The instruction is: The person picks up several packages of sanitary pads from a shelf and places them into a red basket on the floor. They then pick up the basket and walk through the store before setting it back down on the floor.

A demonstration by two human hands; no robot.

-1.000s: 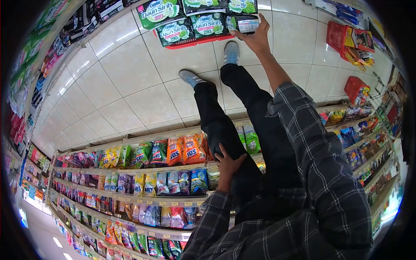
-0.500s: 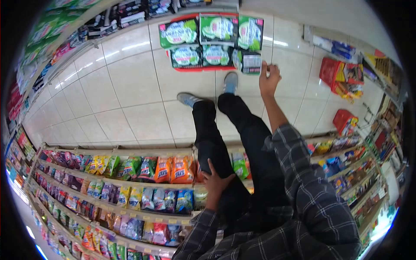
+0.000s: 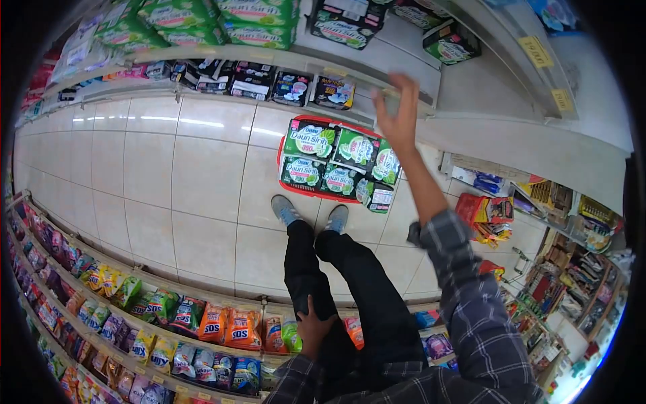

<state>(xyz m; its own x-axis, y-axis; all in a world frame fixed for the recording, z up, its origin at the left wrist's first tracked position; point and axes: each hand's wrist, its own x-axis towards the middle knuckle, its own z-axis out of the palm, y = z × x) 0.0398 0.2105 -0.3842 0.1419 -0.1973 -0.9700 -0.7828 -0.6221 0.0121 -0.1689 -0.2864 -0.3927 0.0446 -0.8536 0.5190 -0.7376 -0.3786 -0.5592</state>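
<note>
My right hand (image 3: 398,118) is raised with its fingers apart and nothing in it, in front of the edge of a mostly bare shelf. Below it on the floor is a red basket (image 3: 280,161) filled with dark green packs (image 3: 309,138) laid flat in two rows. On my thigh rests my left hand (image 3: 314,330), fingers spread and holding nothing. Beyond the basket, a dark green pack (image 3: 452,44) stands on the shelf to the right, and other dark packs (image 3: 343,23) are stacked further left.
Bright green packs (image 3: 259,23) fill the upper left shelf (image 3: 269,55). Black packs (image 3: 291,89) line the lower one. Detergent bags (image 3: 242,326) sit on shelves beside my legs. Red baskets with goods (image 3: 479,212) stand on the tiled floor at the right.
The view has tilted up toward the shelves, so the basket appears lower. My right hand has left the basket's right side and risen toward the shelf. My left hand stays on my leg.
</note>
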